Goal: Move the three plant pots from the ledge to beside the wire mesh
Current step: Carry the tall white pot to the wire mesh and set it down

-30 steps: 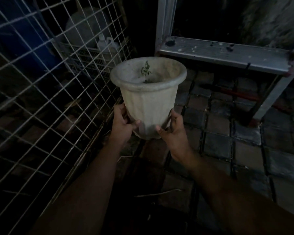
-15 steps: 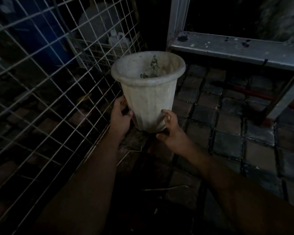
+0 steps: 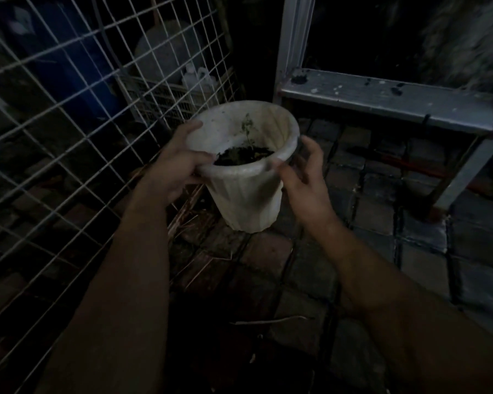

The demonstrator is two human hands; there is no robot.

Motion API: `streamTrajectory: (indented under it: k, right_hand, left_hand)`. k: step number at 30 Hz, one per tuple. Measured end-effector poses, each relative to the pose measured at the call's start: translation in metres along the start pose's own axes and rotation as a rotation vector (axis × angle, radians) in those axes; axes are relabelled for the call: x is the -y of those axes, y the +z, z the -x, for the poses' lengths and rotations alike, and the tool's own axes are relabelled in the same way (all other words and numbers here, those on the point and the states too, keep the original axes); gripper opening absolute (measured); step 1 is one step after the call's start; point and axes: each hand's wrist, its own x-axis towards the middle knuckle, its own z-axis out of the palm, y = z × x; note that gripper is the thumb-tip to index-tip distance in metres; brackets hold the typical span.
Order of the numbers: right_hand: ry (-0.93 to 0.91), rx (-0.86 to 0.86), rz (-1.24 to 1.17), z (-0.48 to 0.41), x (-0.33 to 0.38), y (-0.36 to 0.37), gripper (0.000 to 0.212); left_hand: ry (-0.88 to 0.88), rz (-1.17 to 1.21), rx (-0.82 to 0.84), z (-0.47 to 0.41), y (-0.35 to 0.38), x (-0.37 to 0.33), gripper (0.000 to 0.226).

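Note:
A white plant pot (image 3: 245,194) with dark soil and a tiny seedling (image 3: 248,129) stands on the paved floor, close to the right of the wire mesh (image 3: 69,143). It leans a little to the left. My left hand (image 3: 177,166) grips the pot's left rim, thumb over the edge. My right hand (image 3: 305,177) is beside the right rim with its fingers spread; only the thumb is near the rim. No other pot is in view.
A grey metal step frame (image 3: 382,98) stands at the back right, its leg (image 3: 464,172) reaching down to the pavers. Behind the mesh are a blue barrel (image 3: 69,66), a plastic crate (image 3: 165,100) and white jugs (image 3: 197,78). Dry twigs lie on the floor.
The pot has come down from mid-air onto the floor beside the mesh. Both hands slid from its base up to the rim, and the right hand has opened.

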Motion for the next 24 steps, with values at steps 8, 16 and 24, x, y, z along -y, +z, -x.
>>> streamTrajectory:
  k: [8,16,24]
  right_hand:
    - [-0.087,0.021,0.257,-0.006,0.009,0.014,0.051]
    - [-0.166,0.026,0.458,-0.012,0.004,0.015,0.031]
    - [-0.439,0.202,0.812,-0.035,0.020,0.004,0.027]
  left_hand:
    - [0.119,0.037,-0.066,-0.021,0.007,0.001,0.071]
    - [0.183,-0.073,-0.074,-0.052,0.005,-0.004,0.072]
    - [0.229,-0.230,0.008,-0.080,-0.010,-0.018,0.059]
